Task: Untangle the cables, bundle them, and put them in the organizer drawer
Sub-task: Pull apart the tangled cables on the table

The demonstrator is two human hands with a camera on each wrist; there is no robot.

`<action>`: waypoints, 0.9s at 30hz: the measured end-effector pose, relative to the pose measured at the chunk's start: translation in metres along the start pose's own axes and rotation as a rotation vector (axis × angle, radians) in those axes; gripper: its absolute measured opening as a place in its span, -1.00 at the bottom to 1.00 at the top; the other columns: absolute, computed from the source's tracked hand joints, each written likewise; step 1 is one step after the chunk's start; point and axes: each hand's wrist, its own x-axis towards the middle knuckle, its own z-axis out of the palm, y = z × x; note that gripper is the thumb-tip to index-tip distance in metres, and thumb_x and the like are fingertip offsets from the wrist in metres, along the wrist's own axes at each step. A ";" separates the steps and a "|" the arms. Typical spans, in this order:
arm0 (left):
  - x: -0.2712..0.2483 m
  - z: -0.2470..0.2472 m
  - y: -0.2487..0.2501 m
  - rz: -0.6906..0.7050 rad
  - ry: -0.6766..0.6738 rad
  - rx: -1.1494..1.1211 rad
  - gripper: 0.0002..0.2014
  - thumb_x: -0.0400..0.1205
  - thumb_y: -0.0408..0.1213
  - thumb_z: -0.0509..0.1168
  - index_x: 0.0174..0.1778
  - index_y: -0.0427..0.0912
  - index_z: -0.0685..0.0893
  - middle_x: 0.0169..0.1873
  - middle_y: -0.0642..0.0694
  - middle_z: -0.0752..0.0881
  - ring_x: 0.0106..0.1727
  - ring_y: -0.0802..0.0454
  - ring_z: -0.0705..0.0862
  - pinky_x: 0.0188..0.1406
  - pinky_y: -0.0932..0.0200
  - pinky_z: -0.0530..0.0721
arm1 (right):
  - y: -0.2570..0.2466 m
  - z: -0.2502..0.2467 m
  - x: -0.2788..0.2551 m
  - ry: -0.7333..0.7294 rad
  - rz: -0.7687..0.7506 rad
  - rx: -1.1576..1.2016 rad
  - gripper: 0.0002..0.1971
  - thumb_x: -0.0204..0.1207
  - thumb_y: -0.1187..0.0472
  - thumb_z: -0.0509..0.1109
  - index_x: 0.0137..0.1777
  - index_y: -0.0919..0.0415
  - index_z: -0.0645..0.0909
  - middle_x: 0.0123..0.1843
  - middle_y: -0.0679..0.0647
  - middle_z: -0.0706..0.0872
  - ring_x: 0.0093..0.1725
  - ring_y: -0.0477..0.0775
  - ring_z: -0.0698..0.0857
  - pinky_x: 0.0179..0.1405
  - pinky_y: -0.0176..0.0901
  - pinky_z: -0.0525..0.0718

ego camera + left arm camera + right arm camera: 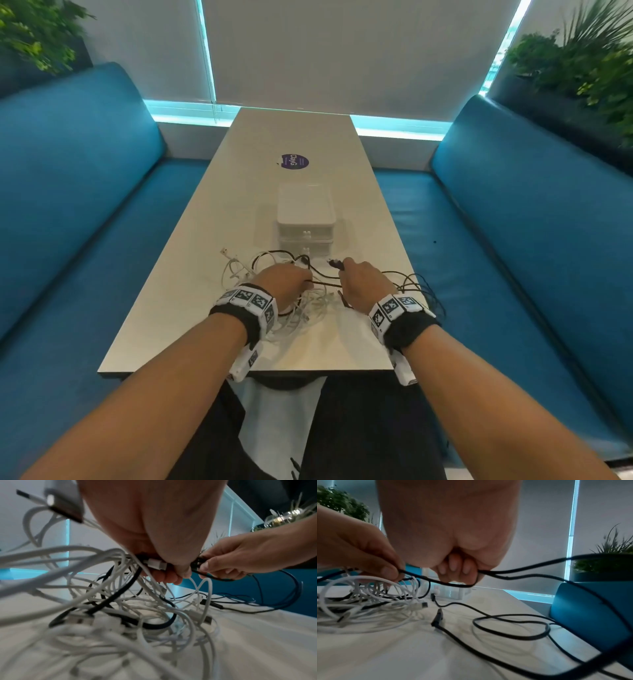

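A tangle of white cables (pixel 305 308) and black cables (pixel 409 282) lies on the near end of the table (pixel 308 137). My left hand (pixel 286 279) grips several strands, among them a white plug (pixel 157 564) and a black cable (pixel 130 578). My right hand (pixel 363 281) holds a thin black cable (pixel 452 584) in curled fingers, its loops trailing off the table's right edge. Both hands hold the same black strand (pixel 412 574). Just beyond them stands the white organizer (pixel 305 214) with its two drawers closed.
Blue bench seats (pixel 513 240) flank the table on both sides. A purple round sticker (pixel 295 161) sits past the organizer. Plants (pixel 582 61) stand behind the benches. A loose black plug (pixel 439 615) lies on the table near my right hand.
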 end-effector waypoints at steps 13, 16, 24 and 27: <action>-0.008 -0.003 0.023 0.013 0.097 0.216 -0.83 0.78 -0.25 0.18 0.21 -0.14 0.62 0.07 -0.15 0.58 0.04 -0.19 0.69 -0.25 0.02 0.45 | -0.026 -0.005 -0.001 -0.046 0.054 0.563 -0.74 0.70 0.17 0.13 0.07 0.26 0.64 -0.15 0.22 0.81 -0.18 0.23 0.81 -0.15 0.09 0.78; -0.007 -0.003 0.023 -0.002 0.148 0.160 -0.82 0.70 -0.31 0.28 0.20 -0.07 0.64 0.14 -0.13 0.52 0.18 -0.16 0.59 -0.23 0.01 0.48 | -0.034 -0.008 -0.004 -0.153 0.012 0.655 -0.75 0.72 0.23 0.11 -0.02 0.26 0.63 -0.29 0.15 0.82 -0.36 0.09 0.82 -0.29 -0.05 0.79; -0.011 -0.012 0.014 -0.011 0.073 0.268 -0.78 0.80 -0.25 0.15 0.31 -0.24 0.55 0.25 -0.18 0.58 0.29 -0.13 0.54 0.03 0.05 0.52 | -0.025 -0.004 0.000 -0.123 -0.042 0.282 -0.76 0.74 0.07 0.13 0.09 0.15 0.60 -0.07 0.17 0.73 -0.12 0.20 0.68 -0.09 0.05 0.64; -0.012 -0.019 -0.001 -0.008 0.001 0.301 -0.77 0.79 -0.27 0.14 0.31 -0.20 0.58 0.25 -0.17 0.64 0.29 -0.13 0.54 0.18 0.03 0.52 | -0.009 -0.006 -0.001 -0.078 -0.032 0.147 -0.76 0.75 0.03 0.11 0.13 0.15 0.53 -0.10 0.18 0.69 -0.17 0.23 0.67 -0.16 0.05 0.67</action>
